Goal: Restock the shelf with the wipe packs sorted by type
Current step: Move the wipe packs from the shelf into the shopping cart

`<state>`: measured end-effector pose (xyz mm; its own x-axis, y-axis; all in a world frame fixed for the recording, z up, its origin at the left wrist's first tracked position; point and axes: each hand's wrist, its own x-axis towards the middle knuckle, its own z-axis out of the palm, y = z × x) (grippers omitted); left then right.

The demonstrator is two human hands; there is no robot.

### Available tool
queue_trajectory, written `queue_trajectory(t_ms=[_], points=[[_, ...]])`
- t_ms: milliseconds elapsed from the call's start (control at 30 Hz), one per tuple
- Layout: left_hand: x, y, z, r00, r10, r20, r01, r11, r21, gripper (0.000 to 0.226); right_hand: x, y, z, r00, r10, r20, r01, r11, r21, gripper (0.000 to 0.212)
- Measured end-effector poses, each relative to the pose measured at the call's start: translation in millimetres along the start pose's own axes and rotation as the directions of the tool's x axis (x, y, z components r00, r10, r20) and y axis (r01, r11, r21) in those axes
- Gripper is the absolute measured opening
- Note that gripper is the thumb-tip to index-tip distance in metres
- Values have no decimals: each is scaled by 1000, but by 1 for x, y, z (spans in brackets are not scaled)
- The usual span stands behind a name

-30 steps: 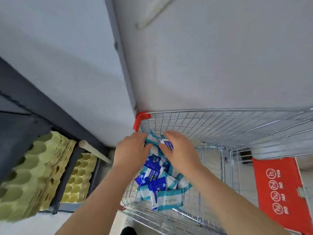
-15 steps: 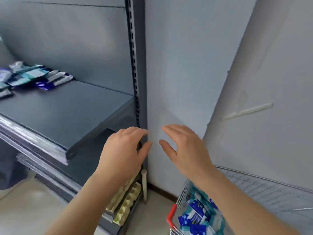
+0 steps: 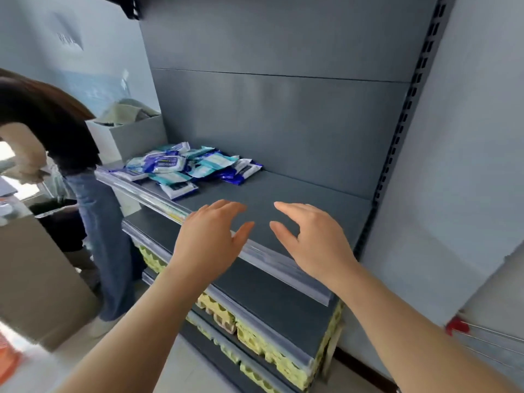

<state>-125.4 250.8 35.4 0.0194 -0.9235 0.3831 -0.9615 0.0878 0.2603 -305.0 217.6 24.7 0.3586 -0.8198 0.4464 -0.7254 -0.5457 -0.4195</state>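
dark grey metal shelf (image 3: 297, 194): heap of blue-white and teal-white soft plastic wipe packs (image 3: 181, 165) sits at its left end, types mixed and overlapping, heap stretched along the shelf. Heap lies left of and beyond the fingers. left hand (image 3: 209, 239) nearer, right hand (image 3: 314, 239) further. Both empty, fingers spread loose over the front edge.

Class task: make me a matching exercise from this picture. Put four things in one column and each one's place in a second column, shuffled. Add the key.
Column A
1. wipe packs
2. egg trays
3. left hand
4. red cart corner

Column B
a. low at the picture's right edge
b. piled at the left end of the shelf
c. open, above the shelf's front edge
d. stacked beneath the lower shelves

Pairs: 1-b, 2-d, 3-c, 4-a
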Motion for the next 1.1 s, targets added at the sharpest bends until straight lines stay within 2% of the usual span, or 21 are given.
queue_trajectory(t_ms=[133, 367, 567, 667, 767, 833, 967, 1033, 1100], points=[[33, -56, 7, 999, -39, 4, 39, 999, -3, 39, 45, -14, 32, 997, 57, 42, -57, 998, -8, 44], [129, -138, 34, 997, -76, 26, 76, 997, -11, 39, 146, -6, 91, 989, 148, 22, -147, 988, -42, 43], [220, -199, 65, 991, -109, 81, 117, 988, -104, 43, 231, 11, 139, 946, 323, 5, -322, 944, 69, 31], [258, -223, 85, 978, -119, 169, 139, 984, -114, 53, 262, 21, 163, 911, 412, 22, -412, 909, 66, 28], [294, -242, 105, 951, -108, 290, 144, 983, -109, 63, 287, 31, 184, 860, 510, 26, -510, 858, 67, 28], [313, -249, 117, 931, -84, 354, 116, 991, -69, 64, 301, 35, 195, 799, 601, 20, -596, 787, 159, 23], [338, -256, 131, 929, -13, 371, 23, 999, -22, 60, 317, 37, 211, 691, 723, -19, -694, 671, 262, 23], [348, -259, 133, 923, 38, 384, -9, 997, -77, 57, 323, 37, 216, 630, 776, -29, -728, 603, 327, 26], [354, -261, 134, 911, 86, 403, -24, 987, -157, 57, 324, 38, 218, 561, 828, -26, -753, 523, 399, 41]])
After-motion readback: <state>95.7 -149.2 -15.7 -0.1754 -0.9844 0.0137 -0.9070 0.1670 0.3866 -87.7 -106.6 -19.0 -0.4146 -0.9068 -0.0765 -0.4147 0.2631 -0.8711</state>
